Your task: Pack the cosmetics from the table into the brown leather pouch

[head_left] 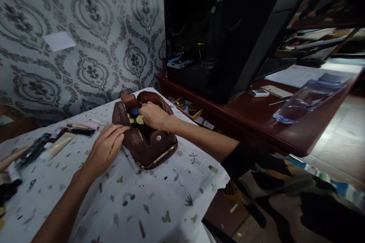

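Patterned cloth [159,201] lay below; remotely, I saw the brown bag [134,146] between left hand [107,148] and right hand [154,116]. The left rested flat on its side, presumably steadying it while the right, curled, sat inside; whether it gripped the gold disc [139,120] I couldn't tell

The light is rather dim: around the brown bag [146,152] the white cloth [154,201] looks greyish, the inside of the bag lies partly in deep shadow, and the black screen [196,19] behind it to the right loses most details. Far to the right of the bag, the pale floor [346,117] has a soft sheen and the clear bottle [310,98] shows glints. Farthest from the bag, on both sides, the picture becomes stretched and smeared.
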Demonstrator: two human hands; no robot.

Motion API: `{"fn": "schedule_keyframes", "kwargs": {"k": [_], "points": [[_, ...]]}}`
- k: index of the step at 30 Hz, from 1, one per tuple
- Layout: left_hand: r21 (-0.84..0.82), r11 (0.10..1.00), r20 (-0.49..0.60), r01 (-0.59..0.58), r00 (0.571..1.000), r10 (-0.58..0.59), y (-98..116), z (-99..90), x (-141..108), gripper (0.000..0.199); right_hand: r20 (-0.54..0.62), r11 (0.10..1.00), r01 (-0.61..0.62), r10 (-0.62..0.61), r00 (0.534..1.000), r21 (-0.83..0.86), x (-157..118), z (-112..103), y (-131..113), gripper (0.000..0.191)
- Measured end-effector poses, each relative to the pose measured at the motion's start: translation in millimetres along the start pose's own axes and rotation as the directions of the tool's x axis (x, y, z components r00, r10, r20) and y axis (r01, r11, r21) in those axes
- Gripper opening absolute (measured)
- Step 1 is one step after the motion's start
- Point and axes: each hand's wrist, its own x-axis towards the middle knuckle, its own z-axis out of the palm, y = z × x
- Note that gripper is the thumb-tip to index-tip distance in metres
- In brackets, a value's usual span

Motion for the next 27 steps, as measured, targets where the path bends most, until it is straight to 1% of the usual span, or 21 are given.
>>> {"fn": "schedule_keyframes", "kwargs": {"k": [6,11,13,16,22,25,27], "points": [[0.065,0.997,-0.151,-0.038,0.987,0.047,-4.6,14.7,-8.4,0.035,-0.009,0.998,0.054,-0.053,0.999,0.025,-3.4,0.7,2.5,0.030],[0.084,0.995,-0.214,-0.049,0.975,0.066,-6.7,20.9,-9.7,0.035,0.032,0.998,0.053,-0.054,0.998,0.037,-6.7,-3.9,2.2,0.026],[0.075,0.996,-0.215,-0.056,0.974,0.071,-7.4,21.8,-9.6,0.036,0.046,0.998,0.056,-0.057,0.997,0.020,-5.8,-5.7,1.8,0.027],[0.068,0.996,-0.209,-0.061,0.975,0.074,-8.2,21.4,-9.7,0.036,0.100,0.998,0.063,-0.060,0.993,-0.025,-0.6,-6.7,0.4,0.029],[0.050,0.997,-0.187,-0.054,0.980,0.062,-6.9,18.4,-9.6,0.037,0.192,0.988,0.102,-0.078,0.978,-0.119,15.4,-2.7,-2.2,0.032],[0.029,0.999,-0.185,-0.044,0.982,0.049,-4.6,17.7,-9.2,0.036,0.204,0.982,0.112,-0.081,0.976,-0.149,19.7,0.7,-2.3,0.033],[0.014,0.999,-0.185,-0.034,0.982,0.037,-3.2,17.9,-9.1,0.036,0.189,0.982,0.111,-0.081,0.979,-0.153,20.6,3.6,-1.7,0.034]]}}
